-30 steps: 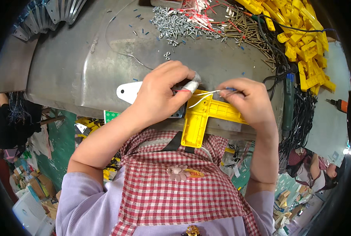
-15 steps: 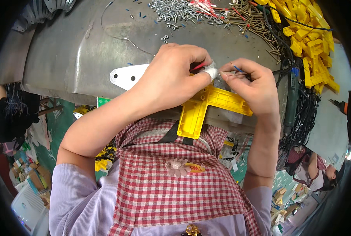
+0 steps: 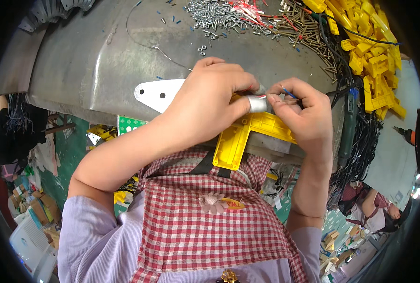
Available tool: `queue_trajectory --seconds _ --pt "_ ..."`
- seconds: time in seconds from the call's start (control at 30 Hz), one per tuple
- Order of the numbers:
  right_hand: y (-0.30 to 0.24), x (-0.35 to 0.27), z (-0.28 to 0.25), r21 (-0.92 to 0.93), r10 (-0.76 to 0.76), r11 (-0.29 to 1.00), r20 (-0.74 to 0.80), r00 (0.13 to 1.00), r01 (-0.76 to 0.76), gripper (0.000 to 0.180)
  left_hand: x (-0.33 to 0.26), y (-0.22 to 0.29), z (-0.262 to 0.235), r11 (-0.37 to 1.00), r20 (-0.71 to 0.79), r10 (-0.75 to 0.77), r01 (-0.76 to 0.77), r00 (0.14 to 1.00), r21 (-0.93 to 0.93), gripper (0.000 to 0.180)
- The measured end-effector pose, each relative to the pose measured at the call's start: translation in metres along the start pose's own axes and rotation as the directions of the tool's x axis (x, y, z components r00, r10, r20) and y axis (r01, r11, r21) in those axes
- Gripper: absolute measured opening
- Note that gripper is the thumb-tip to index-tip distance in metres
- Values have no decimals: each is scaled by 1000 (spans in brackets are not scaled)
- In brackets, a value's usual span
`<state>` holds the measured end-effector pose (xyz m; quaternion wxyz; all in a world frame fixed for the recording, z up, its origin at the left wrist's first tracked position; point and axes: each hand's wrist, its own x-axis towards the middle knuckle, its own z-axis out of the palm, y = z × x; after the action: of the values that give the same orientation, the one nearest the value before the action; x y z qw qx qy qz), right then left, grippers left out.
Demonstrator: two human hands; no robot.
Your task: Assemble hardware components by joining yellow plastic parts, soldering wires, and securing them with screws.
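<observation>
My left hand [image 3: 210,96], its thumb wrapped in whitish tape, is closed in a pinch above a yellow plastic housing [image 3: 231,148]. A thin red wire [image 3: 261,96] shows at its thumb tip, stretching to the other fingers. There my right hand [image 3: 304,108] pinches too, and a short blue wire [image 3: 288,92] sticks up between thumb and forefinger. The fingertips of both hands nearly touch. Under them lies the ribbed, branching housing at the table edge, partly covered. A white plate with dark holes [image 3: 148,94] pokes out beside my left wrist.
Loose screws [image 3: 214,19] and brass-coloured pins [image 3: 309,35] are heaped at the back. Yellow plastic parts [image 3: 375,56] pile up at the far right. A dark tool [image 3: 349,125] and black cables [image 3: 360,151] lie right. Another person [image 3: 370,203] sits at lower right.
My hands have shifted slightly toward me and closer together. The red wire now spans from my left thumb to my right fingertips. The view has tilted a little.
</observation>
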<state>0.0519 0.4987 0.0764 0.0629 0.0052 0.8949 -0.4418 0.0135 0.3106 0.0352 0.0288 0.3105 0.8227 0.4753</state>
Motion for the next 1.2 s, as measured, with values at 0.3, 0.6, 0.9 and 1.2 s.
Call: queue_trajectory --seconds 0.3,0.6,0.9,1.2 --pt "7 0 1 -93 -320 946 -120 940 310 13 9 4 -15 987 119 -66 82 991 -136 15" --pt "17 1 11 -393 -659 713 -93 747 580 11 4 4 -7 979 -5 165 -163 986 121 14" --pt "18 0 12 59 -162 983 -187 969 176 12 -1 -4 -1 996 -67 8 -14 998 -89 15" --pt "11 -1 9 75 -104 991 -57 993 108 12 2 -3 -4 946 34 -197 199 980 -257 20"
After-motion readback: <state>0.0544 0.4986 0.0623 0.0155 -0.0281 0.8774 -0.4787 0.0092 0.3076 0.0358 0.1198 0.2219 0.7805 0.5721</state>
